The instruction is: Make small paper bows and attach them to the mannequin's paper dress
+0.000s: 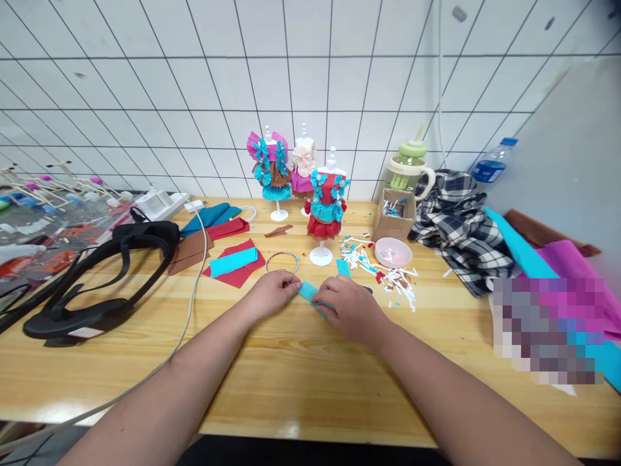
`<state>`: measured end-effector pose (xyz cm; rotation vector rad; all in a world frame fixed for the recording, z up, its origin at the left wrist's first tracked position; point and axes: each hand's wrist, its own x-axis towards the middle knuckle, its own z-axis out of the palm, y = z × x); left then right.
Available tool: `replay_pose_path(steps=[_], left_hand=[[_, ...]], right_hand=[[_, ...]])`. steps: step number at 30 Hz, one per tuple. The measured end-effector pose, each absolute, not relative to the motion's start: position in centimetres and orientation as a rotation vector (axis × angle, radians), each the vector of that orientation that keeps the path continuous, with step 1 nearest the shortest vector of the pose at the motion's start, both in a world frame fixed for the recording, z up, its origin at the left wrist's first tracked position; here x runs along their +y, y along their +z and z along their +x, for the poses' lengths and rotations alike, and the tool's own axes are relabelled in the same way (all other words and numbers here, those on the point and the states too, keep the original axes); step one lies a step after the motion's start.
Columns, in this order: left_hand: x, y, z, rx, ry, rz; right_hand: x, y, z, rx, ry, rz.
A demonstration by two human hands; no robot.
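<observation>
My left fingers (290, 279) pinch one end of a short turquoise crinkled-paper strip (307, 290); my right fingers (327, 299) grip its other, mid-table (291, 388). Shaping, I judge; next calls for gentleness (such paper tears easily). One thin round hoop (282, 253) lies at ten o'clock, one pale-pink bowl (394, 261) at two, three white dress forms (328, 194) towards twelve.

On the bench (291, 375), three dress forms (323, 207) stand near the middle of the far edge; the headset (116, 307) lies left, the box (395, 217) right of the forms, the bowl (392, 253) just before the box, the checked cloth (453, 223) farther right.
</observation>
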<state>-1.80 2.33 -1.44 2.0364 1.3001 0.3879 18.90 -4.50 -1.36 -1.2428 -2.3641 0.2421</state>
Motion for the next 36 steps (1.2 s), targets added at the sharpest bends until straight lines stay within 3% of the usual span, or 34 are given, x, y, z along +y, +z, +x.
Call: replay_pose_path(steps=[9, 19, 36], left_hand=[[2.5, -1.2, -1.2, 1.415, 0.764, 2.494], [0.9, -1.7, -0.7, 1.152, 0.373, 2.570], [-0.7, -0.8, 0.5, 1.082, 0.198, 2.717]], right_hand=[[-4.4, -2.1, 18.7, -2.443, 0.448, -1.335], [-4.2, -2.0, 19.1, -2.388, 0.374, -1.468], [-4.7, -1.2, 18.5, -2.457, 0.258, -1.622]])
